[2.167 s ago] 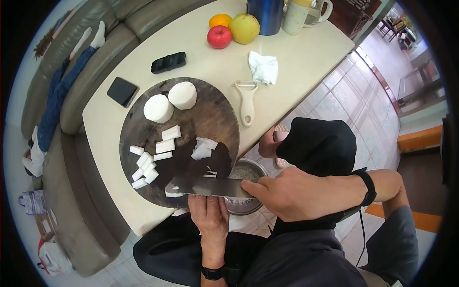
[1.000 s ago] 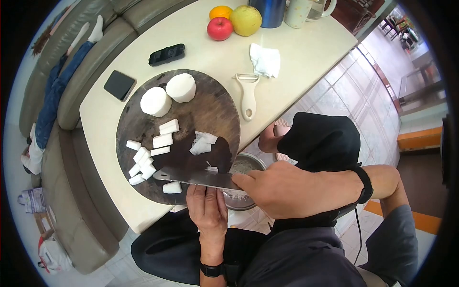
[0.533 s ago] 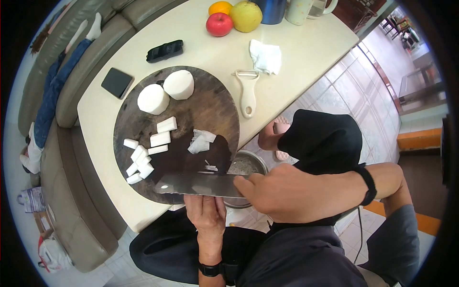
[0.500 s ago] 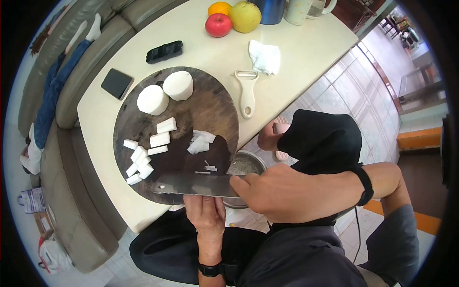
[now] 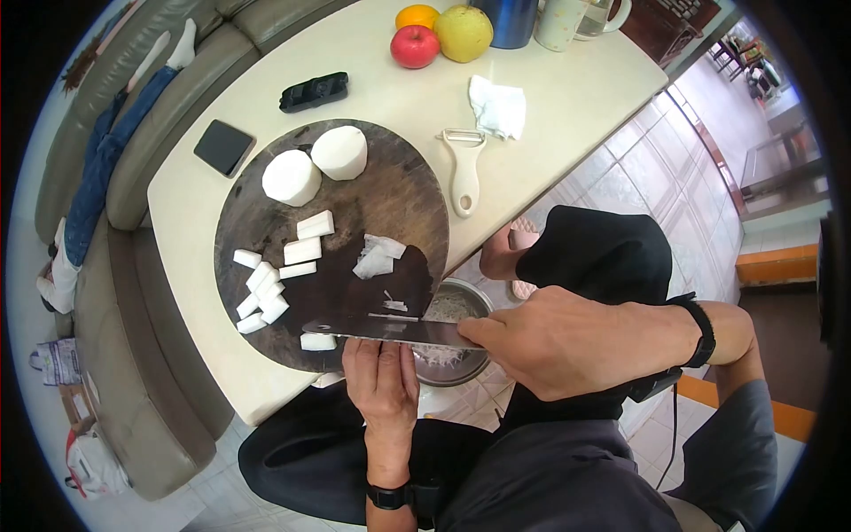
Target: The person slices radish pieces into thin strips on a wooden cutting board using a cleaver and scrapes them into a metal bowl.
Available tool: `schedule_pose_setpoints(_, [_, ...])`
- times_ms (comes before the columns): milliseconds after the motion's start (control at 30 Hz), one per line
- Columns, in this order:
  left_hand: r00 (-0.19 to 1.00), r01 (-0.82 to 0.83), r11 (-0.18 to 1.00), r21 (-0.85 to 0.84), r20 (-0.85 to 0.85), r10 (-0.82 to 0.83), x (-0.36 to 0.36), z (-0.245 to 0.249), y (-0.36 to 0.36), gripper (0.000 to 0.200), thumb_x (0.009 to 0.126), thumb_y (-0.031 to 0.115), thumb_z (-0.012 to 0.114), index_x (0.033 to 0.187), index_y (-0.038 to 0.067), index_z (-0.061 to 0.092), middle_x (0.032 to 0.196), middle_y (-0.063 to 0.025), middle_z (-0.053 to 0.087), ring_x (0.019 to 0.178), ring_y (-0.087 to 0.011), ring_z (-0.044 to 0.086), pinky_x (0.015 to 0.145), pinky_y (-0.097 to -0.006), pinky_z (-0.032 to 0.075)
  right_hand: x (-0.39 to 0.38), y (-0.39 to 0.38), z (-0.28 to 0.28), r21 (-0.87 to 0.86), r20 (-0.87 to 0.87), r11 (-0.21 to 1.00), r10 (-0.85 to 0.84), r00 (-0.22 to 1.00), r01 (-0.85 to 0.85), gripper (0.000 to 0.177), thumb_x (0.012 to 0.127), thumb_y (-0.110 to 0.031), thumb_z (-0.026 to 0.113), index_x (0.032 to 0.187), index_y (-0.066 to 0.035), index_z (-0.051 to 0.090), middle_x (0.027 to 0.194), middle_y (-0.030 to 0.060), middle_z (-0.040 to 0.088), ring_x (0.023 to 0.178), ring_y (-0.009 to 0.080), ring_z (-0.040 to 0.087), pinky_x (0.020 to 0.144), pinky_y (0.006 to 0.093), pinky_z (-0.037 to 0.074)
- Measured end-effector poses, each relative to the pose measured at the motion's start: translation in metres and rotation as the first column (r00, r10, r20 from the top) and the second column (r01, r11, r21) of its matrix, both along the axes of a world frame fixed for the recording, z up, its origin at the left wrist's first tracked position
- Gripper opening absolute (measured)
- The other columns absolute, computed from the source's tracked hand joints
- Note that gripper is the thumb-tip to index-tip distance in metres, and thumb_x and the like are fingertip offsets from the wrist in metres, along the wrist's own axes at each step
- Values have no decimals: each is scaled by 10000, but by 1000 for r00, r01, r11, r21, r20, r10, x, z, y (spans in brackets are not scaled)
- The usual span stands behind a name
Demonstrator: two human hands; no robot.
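My right hand (image 5: pixel 576 341) grips a broad kitchen knife (image 5: pixel 386 331), its blade pointing left across the near part of the round wooden chopping board (image 5: pixel 403 199). Close against the blade's near side is my left hand (image 5: pixel 381 381), fingers bent and together; whatever lies under them is hidden. Just left of those fingers sits a white block (image 5: pixel 318 341), perhaps radish. Several white sticks (image 5: pixel 263 279) lie on the board's left half. Two thick white rounds (image 5: pixel 339 152) stand at its far side. Thin white slices (image 5: pixel 377 257) and slivers rest beyond the blade.
Below the table edge, a metal bowl (image 5: pixel 461 297) holds white shreds. A peeler (image 5: pixel 464 177), a white cloth (image 5: pixel 496 106), a phone (image 5: pixel 224 147), a black object (image 5: pixel 314 92) and fruit (image 5: pixel 415 46) lie on the table. Another person's legs (image 5: pixel 111 151) stretch along the sofa.
The knife has shifted right and slightly away from me with my right hand. The white block left of my left fingers has come into view. My left hand has barely moved.
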State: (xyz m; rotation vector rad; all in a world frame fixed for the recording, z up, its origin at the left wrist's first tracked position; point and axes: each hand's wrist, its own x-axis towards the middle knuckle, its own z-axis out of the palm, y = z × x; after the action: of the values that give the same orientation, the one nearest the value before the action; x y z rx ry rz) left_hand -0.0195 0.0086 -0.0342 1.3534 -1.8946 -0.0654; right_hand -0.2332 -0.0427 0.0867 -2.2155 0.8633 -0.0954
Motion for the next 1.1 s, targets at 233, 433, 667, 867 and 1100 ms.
schedule_pose_setpoints(233, [1000,1,1000,14,12,-1,0,2,0,236,723,-70,694,955,-52,654,1050,-194,618,986,-392,594,867,-450,479,9,-6,-11,-65,34,997,52,998,-50,227,677,-27,658,844,83,549,661,219,609,644,384,647,543,428,497])
schedule_pose_setpoints(433, [999,-13,1000,8,33,13,0,5,-1,212,727,-58,717,933,-47,665,1015,-167,625,968,-384,603,853,-445,498,16,-9,-17,-67,22,998,15,1000,-13,148,747,-40,600,841,68,565,691,227,612,696,366,654,599,433,499])
schedule_pose_setpoints(667, [992,-15,987,157,-125,35,3,25,-1,266,735,-39,726,993,-39,661,1057,-161,635,1019,-337,606,880,-392,487,-15,-35,-1,420,225,897,-251,941,139,158,829,-79,525,852,74,553,664,242,549,591,289,591,554,384,449])
schedule_pose_setpoints(867, [996,15,961,277,83,-39,1,56,-23,451,716,71,778,1129,-30,629,1192,-177,580,1077,-343,559,923,-392,457,-30,-39,-10,700,274,709,-371,887,80,149,854,-100,522,792,29,563,605,54,564,495,93,534,455,240,413])
schedule_pose_setpoints(1100, [964,60,885,462,205,-172,-5,73,-35,458,691,60,777,1110,-28,615,1112,-160,574,992,-338,552,850,-409,464,-35,-41,-9,696,366,714,-447,816,79,145,859,-83,523,745,-1,562,600,5,555,485,57,524,444,207,400])
